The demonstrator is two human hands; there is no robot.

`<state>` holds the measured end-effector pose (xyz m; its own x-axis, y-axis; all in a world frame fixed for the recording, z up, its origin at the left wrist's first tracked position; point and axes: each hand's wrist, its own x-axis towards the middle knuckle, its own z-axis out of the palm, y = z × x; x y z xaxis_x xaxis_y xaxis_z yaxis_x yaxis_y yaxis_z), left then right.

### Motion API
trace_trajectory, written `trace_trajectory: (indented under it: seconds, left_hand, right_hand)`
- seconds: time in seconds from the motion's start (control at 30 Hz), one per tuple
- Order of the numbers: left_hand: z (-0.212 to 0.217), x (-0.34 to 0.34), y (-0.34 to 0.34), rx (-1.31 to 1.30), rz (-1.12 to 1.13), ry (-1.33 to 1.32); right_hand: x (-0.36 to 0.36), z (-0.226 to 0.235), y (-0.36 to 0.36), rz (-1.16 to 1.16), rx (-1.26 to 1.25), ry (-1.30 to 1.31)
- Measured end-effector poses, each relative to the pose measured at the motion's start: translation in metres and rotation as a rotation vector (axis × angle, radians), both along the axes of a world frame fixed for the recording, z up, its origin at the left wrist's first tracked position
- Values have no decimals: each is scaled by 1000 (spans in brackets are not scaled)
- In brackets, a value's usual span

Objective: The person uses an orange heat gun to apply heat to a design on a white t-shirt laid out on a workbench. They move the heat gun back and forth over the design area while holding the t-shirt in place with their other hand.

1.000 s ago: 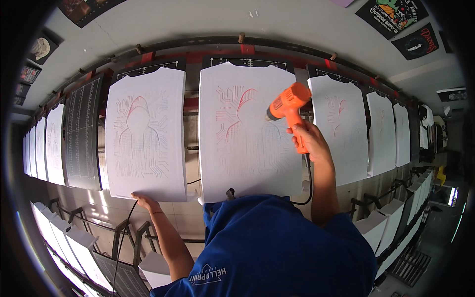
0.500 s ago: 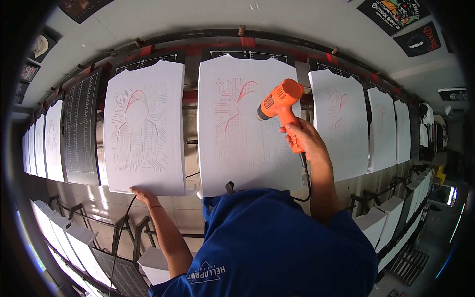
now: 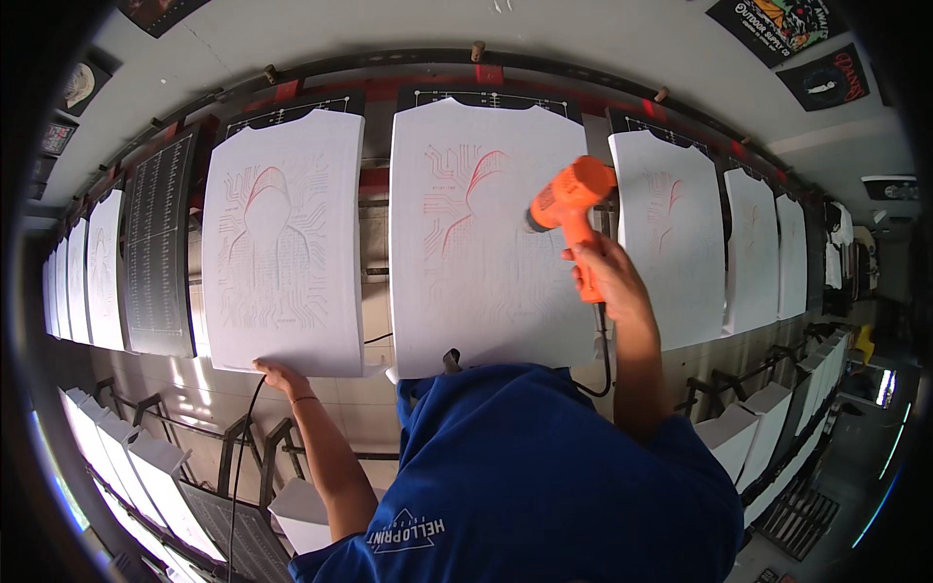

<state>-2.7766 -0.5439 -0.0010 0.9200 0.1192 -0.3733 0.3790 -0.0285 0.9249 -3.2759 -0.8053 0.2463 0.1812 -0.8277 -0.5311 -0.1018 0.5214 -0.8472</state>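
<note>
My right hand (image 3: 610,280) is wrapped round the handle of an orange heat gun (image 3: 564,199). Its dark nozzle points left and down over the right part of a white T-shirt (image 3: 466,311), which lies on a flat printing board straight ahead. Red lines of a hooded figure and circuit pattern show on that shirt, fainter toward the gun. My left hand (image 3: 280,377) grips the lower edge of the neighbouring white T-shirt (image 3: 282,340) and its board; the fingers underneath are hidden. A black cord (image 3: 240,447) hangs down beside its fingertips.
More shirt-covered boards (image 3: 671,291) stand to the right and far left. A bare black board (image 3: 160,253) with white grid marks is left of the held shirt. A dark curved rail (image 3: 573,70) runs behind. Metal frames (image 3: 233,457) stand below.
The heat gun and my right hand have shifted a little to the right over the middle shirt. My left hand stays at the edge of the left one.
</note>
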Motion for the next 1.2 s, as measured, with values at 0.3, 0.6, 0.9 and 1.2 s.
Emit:
trace_trajectory:
  seconds: [0.3,0.6,0.9,1.2]
  left_hand:
    - [11,-2,-7,79,33,59]
    - [14,-10,-3,48,-41,4]
    - [11,-9,-4,50,3,19]
    - [21,-58,-19,97,25,132]
  right_hand:
    - [34,-4,8,181,54,-80]
    - [-49,6,15,-140,-8,95]
    - [24,2,25,141,54,-71]
    - [9,1,30,167,60,-65]
